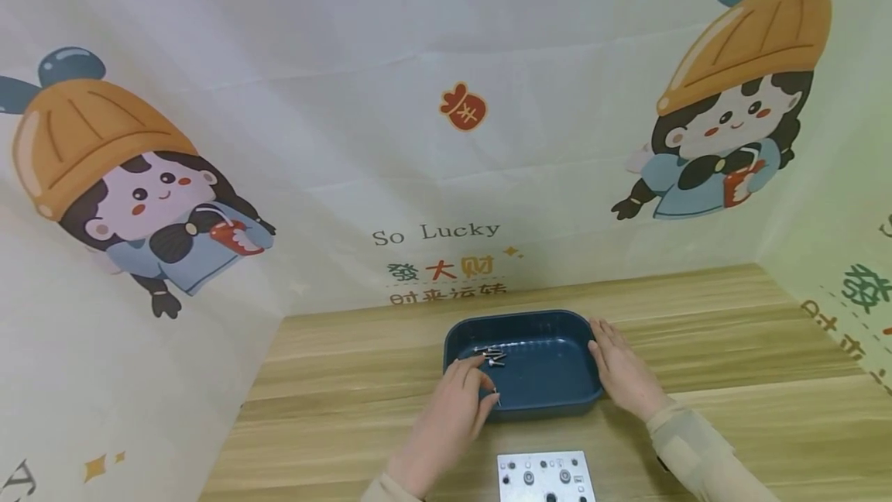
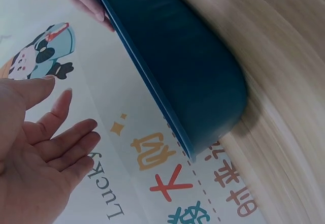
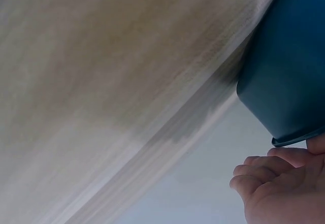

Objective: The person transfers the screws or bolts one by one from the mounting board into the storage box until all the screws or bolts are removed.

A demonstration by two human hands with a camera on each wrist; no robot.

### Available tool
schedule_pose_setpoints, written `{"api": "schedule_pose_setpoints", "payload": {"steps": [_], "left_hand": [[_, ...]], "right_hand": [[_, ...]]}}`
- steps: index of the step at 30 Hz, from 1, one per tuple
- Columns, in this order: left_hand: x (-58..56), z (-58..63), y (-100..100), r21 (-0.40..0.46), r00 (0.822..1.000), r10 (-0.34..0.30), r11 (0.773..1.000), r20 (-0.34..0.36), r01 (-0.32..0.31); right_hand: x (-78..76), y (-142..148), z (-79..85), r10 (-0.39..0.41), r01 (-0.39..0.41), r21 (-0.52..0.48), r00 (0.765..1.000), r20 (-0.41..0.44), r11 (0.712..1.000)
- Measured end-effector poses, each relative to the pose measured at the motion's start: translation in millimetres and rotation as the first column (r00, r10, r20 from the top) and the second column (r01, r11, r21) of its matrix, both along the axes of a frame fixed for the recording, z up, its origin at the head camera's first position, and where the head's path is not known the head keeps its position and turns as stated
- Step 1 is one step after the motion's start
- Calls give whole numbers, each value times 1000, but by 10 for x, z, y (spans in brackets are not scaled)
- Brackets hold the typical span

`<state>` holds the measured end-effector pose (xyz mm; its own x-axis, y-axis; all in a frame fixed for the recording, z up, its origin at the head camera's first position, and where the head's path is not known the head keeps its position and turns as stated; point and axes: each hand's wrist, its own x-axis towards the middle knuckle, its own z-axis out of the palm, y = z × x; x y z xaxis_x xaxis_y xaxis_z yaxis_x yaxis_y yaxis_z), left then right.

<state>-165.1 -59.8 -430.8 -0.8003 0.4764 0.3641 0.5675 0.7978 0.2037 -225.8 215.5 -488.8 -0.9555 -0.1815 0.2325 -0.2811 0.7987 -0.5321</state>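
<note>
In the head view a dark blue plastic tub [image 1: 550, 386] stands on the wooden table. Several small metal screws [image 1: 493, 355] lie at its left end. My left hand [image 1: 456, 397] reaches over the near left rim, with one more screw [image 1: 498, 399] showing right by the thumb and index fingertips. The left wrist view shows the left hand [image 2: 48, 148] with loosely bent fingers, a gap between thumb and index, and nothing visible in it. My right hand [image 1: 627, 370] rests along the tub's right side with fingers straight; its fingertips [image 3: 289, 155] are at the rim.
A pale metal plate [image 1: 547, 477] with several holes and round fittings lies in front of the tub, cut off by the bottom edge. Printed cloth walls [image 1: 334, 177] enclose the wooden table [image 1: 320, 386] at the back and both sides.
</note>
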Motion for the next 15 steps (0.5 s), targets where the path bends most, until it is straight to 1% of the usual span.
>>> {"api": "schedule_pose_setpoints", "payload": {"steps": [3, 7, 10, 15], "left_hand": [[30, -2, -18, 29, 1000, 28, 999, 0, -28], [10, -5, -73, 56, 997, 62, 997, -39, -60], [-33, -12, -132, 73, 993, 93, 993, -74, -88], [-150, -23, -262, 69, 983, 165, 985, -76, -160]], "right_hand": [[18, 19, 2, 2, -2, -6, 1000, -2, 1000], [43, 31, 19, 3, -3, -9, 1000, -11, 1000], [73, 39, 50, 1, -1, -4, 1000, -25, 1000], [104, 59, 93, 3, -3, 14, 999, -39, 1000]]}}
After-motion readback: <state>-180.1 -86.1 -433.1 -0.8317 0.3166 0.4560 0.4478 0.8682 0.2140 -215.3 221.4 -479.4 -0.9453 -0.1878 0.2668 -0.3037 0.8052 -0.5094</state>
